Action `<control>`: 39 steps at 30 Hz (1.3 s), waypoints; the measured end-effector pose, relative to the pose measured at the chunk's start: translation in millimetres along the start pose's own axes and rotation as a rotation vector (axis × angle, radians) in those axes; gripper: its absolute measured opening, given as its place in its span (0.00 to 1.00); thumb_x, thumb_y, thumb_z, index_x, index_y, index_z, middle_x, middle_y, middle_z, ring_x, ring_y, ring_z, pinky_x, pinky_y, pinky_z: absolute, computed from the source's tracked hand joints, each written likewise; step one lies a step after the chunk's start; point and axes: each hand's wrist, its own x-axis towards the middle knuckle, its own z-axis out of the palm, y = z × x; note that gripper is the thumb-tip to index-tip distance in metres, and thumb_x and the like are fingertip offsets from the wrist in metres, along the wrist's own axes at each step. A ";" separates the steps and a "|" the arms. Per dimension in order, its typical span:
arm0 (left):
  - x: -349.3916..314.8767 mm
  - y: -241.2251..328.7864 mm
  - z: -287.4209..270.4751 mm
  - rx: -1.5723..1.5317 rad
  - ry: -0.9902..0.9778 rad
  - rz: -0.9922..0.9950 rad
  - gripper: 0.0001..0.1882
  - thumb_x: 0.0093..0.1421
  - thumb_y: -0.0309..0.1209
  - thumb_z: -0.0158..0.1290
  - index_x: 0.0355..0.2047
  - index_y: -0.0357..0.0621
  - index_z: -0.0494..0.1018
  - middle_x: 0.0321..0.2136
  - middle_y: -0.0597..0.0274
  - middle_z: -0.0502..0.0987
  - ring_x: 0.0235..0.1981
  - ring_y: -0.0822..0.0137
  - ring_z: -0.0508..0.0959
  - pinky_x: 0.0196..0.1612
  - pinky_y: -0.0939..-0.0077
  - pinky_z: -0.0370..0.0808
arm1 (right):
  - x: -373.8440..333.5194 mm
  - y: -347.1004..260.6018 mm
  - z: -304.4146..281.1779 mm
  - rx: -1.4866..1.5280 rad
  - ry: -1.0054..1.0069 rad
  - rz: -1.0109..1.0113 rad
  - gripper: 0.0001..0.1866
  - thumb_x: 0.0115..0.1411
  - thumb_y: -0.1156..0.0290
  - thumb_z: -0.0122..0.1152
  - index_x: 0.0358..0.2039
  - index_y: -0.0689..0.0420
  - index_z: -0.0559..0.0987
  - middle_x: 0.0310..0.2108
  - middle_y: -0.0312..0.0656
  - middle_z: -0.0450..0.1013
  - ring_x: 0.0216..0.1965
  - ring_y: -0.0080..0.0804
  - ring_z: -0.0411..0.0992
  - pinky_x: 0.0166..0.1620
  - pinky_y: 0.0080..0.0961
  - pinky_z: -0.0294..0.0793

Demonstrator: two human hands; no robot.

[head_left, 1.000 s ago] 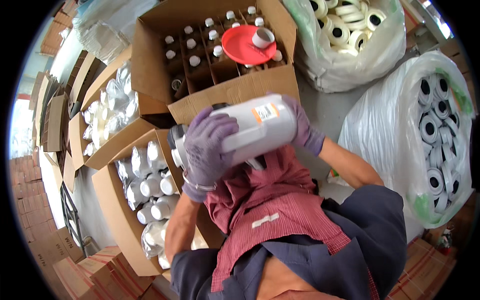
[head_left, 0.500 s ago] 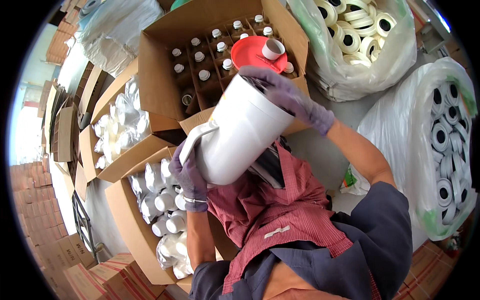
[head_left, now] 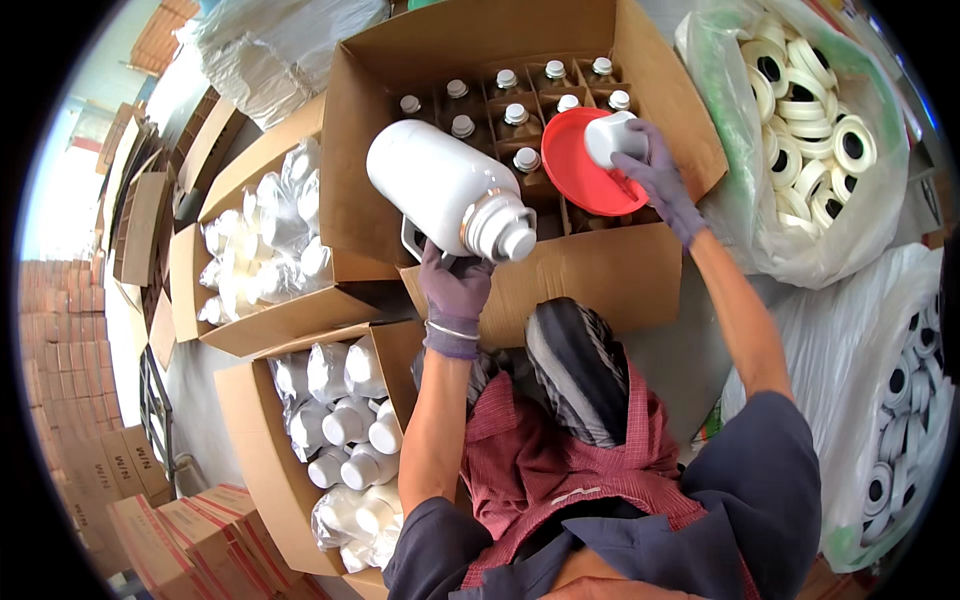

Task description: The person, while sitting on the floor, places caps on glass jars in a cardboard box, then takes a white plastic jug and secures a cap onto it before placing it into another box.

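Observation:
My left hand [head_left: 455, 295], in a purple-grey glove, is closed round the handle of a white thermos jug [head_left: 425, 175]. The jug lies tilted over the front left of a cardboard box [head_left: 560, 285], its narrow neck and white stopper [head_left: 515, 240] pointing to the lower right. My right hand [head_left: 660, 180], gloved alike, grips a small white cup [head_left: 607, 140] at the right side of a red plate [head_left: 572, 170]. That plate rests over the box's dividers, among several upright white-capped bottles [head_left: 516, 115]. My left fingers are partly hidden beneath the jug.
Two open cartons at the left hold plastic-wrapped white pieces [head_left: 275, 220] and white cup-shaped parts [head_left: 345, 420]. At the right, clear bags hold white rings with dark centres [head_left: 850, 145]. Stacked cartons [head_left: 70, 340] and cardboard dividers [head_left: 140, 230] stand farther left.
The jug has swung away from my body to the upper left and turned, so its stoppered neck shows. My right hand has left the jug and taken hold of the cup on the red plate.

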 end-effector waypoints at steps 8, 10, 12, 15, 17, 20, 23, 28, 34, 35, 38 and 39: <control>16.0 -12.6 19.6 -0.566 0.299 -0.332 0.26 0.66 0.46 0.40 0.57 0.42 0.63 0.54 0.51 0.69 0.53 0.50 0.73 0.50 0.48 0.75 | -90.0 -56.7 60.0 0.564 -0.328 0.040 0.31 0.60 0.63 0.60 0.62 0.52 0.62 0.52 0.42 0.66 0.45 0.28 0.71 0.41 0.28 0.78; 13.1 -15.4 22.4 -0.591 0.290 -0.316 0.26 0.65 0.44 0.44 0.57 0.42 0.63 0.56 0.51 0.68 0.55 0.50 0.70 0.54 0.46 0.71 | -85.9 -49.0 69.7 0.226 -0.224 -0.152 0.32 0.60 0.62 0.61 0.62 0.53 0.62 0.53 0.44 0.65 0.46 0.31 0.71 0.42 0.29 0.77; 11.8 -12.4 24.5 -0.616 0.280 -0.298 0.26 0.63 0.42 0.47 0.58 0.42 0.63 0.57 0.50 0.66 0.58 0.50 0.68 0.59 0.45 0.66 | -85.3 -44.2 77.6 -0.212 -0.052 -0.414 0.32 0.57 0.61 0.63 0.61 0.52 0.64 0.56 0.50 0.60 0.52 0.43 0.67 0.50 0.36 0.74; 10.7 -8.0 15.0 -0.534 0.199 -0.292 0.26 0.66 0.47 0.41 0.57 0.44 0.64 0.56 0.52 0.68 0.58 0.52 0.68 0.59 0.47 0.67 | -87.4 -63.9 79.3 -0.597 -0.139 -1.002 0.31 0.55 0.63 0.65 0.59 0.48 0.67 0.56 0.51 0.59 0.55 0.51 0.63 0.56 0.42 0.68; 9.7 -8.7 9.7 -0.472 0.172 -0.288 0.25 0.66 0.49 0.39 0.56 0.49 0.65 0.55 0.56 0.69 0.56 0.55 0.70 0.53 0.49 0.71 | -94.7 -70.2 88.0 -0.674 -0.270 -1.092 0.29 0.52 0.65 0.66 0.56 0.45 0.70 0.57 0.52 0.59 0.57 0.56 0.59 0.58 0.46 0.64; 7.1 -9.3 13.4 -0.338 0.224 -0.276 0.23 0.66 0.50 0.37 0.55 0.55 0.66 0.52 0.62 0.71 0.52 0.59 0.72 0.46 0.53 0.75 | -99.0 -53.5 105.7 -0.290 -0.079 -0.577 0.23 0.56 0.60 0.64 0.50 0.55 0.73 0.50 0.51 0.66 0.49 0.44 0.69 0.49 0.37 0.74; 4.6 -0.6 16.8 -0.343 0.311 -0.254 0.21 0.66 0.46 0.40 0.54 0.51 0.67 0.51 0.60 0.72 0.52 0.57 0.73 0.50 0.49 0.72 | -87.1 -35.1 89.4 -0.105 -0.177 -0.248 0.22 0.58 0.55 0.60 0.48 0.56 0.74 0.43 0.48 0.70 0.43 0.40 0.72 0.43 0.33 0.75; -9.0 15.2 -1.7 0.169 0.075 0.182 0.17 0.61 0.26 0.48 0.51 0.38 0.69 0.45 0.57 0.77 0.45 0.63 0.78 0.47 0.69 0.76 | -25.9 4.6 51.8 -0.098 -0.208 0.192 0.26 0.61 0.47 0.52 0.42 0.59 0.77 0.34 0.47 0.77 0.34 0.36 0.77 0.35 0.30 0.77; -28.2 74.2 18.0 1.150 0.015 0.649 0.13 0.59 0.26 0.49 0.44 0.35 0.73 0.36 0.60 0.78 0.37 0.68 0.78 0.43 0.75 0.73 | 83.1 124.8 -1.4 -1.325 -0.080 0.109 0.23 0.53 0.56 0.57 0.44 0.59 0.77 0.47 0.53 0.74 0.47 0.47 0.75 0.49 0.42 0.75; -40.1 90.2 20.1 1.050 0.041 0.500 0.13 0.63 0.30 0.47 0.41 0.35 0.75 0.34 0.61 0.78 0.35 0.70 0.77 0.41 0.75 0.73 | 84.8 126.8 3.7 -1.356 -0.109 0.092 0.24 0.52 0.56 0.58 0.45 0.59 0.77 0.48 0.53 0.73 0.48 0.47 0.74 0.49 0.42 0.74; -68.4 127.0 5.6 0.612 0.223 0.096 0.25 0.69 0.46 0.42 0.35 0.33 0.77 0.27 0.64 0.78 0.29 0.75 0.75 0.33 0.79 0.73 | 76.8 113.0 18.0 -0.937 -0.140 0.124 0.20 0.52 0.60 0.56 0.40 0.61 0.78 0.39 0.50 0.75 0.41 0.42 0.77 0.44 0.39 0.76; -84.6 138.6 5.5 0.682 0.264 0.092 0.25 0.68 0.45 0.43 0.37 0.32 0.76 0.26 0.63 0.78 0.27 0.76 0.75 0.32 0.77 0.72 | 63.8 78.1 28.2 -0.633 -0.150 0.242 0.17 0.52 0.62 0.55 0.37 0.61 0.78 0.34 0.48 0.76 0.38 0.39 0.77 0.41 0.37 0.76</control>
